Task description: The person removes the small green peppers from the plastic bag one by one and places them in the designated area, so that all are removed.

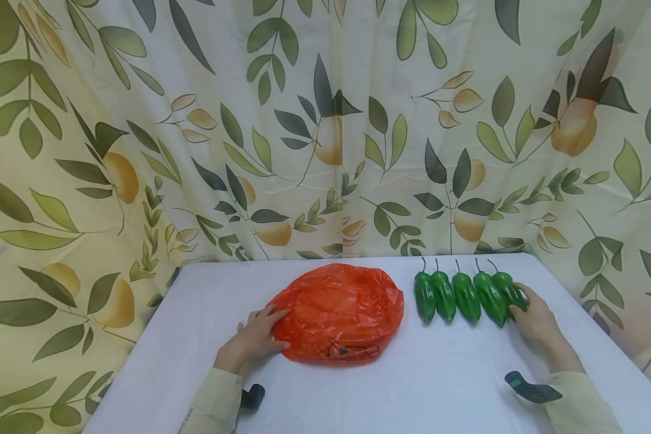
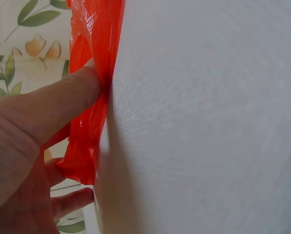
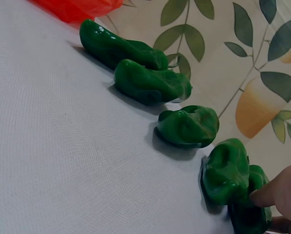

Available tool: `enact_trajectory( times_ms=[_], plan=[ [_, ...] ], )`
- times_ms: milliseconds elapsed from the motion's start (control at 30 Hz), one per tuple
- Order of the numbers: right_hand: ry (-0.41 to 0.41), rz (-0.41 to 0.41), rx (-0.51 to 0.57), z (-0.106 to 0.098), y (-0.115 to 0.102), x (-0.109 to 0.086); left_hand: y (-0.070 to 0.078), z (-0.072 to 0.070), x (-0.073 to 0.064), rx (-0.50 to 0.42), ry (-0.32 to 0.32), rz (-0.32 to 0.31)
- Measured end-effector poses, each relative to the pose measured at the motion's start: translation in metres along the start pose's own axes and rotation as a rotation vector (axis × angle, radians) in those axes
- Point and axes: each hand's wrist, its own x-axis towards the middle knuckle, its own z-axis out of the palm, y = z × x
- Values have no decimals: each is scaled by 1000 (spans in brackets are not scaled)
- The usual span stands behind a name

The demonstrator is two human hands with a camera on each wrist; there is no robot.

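Note:
A red plastic bag (image 1: 336, 313) lies flattened on the table, its gathered opening toward the near side. At its left edge rests my left hand (image 1: 256, 334), fingers spread. In the left wrist view the thumb (image 2: 74, 95) touches the red film, and other fingers lie partly behind it. Several green peppers (image 1: 466, 295) with thin stems lie in a row right of the bag. My right hand (image 1: 537, 316) grips the rightmost pepper (image 1: 506, 284) from its right side, thumb and fingers around it. In the right wrist view that pepper (image 3: 250, 219) touches its neighbour (image 3: 227, 170).
The table (image 1: 439, 386) wears a white cover. Behind and beside it hangs a curtain (image 1: 325, 150) printed with leaves and fruit. Dark wrist straps (image 1: 533, 389) stick out by both sleeves.

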Motion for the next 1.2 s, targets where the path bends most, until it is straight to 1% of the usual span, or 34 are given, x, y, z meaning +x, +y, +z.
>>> enact_trajectory(
  times_ms=[267, 433, 567, 733, 800, 933, 1067, 1200],
  plan=[
    [15, 19, -9, -1, 4, 4, -1, 2, 2, -2, -3, 0],
    [51, 23, -16, -4, 3, 3, 0, 2, 2, -9, -8, 0],
    [96, 41, -2, -6, -1, 0, 0, 1, 2, -4, -9, -4],
    [179, 45, 25, -6, -8, -3, 1, -1, 2, -1, -12, -5],
    [204, 29, 25, -7, -11, -3, 1, -1, 1, -6, -12, -10],
    [230, 13, 28, -9, -19, -5, 3, -1, 0, -2, -6, -17],
    [254, -9, 35, -10, -27, -8, 5, -4, 0, -2, 1, -6],
    [280, -55, 53, -10, -37, -12, 6, -8, -1, 2, 11, 6]
  ],
)
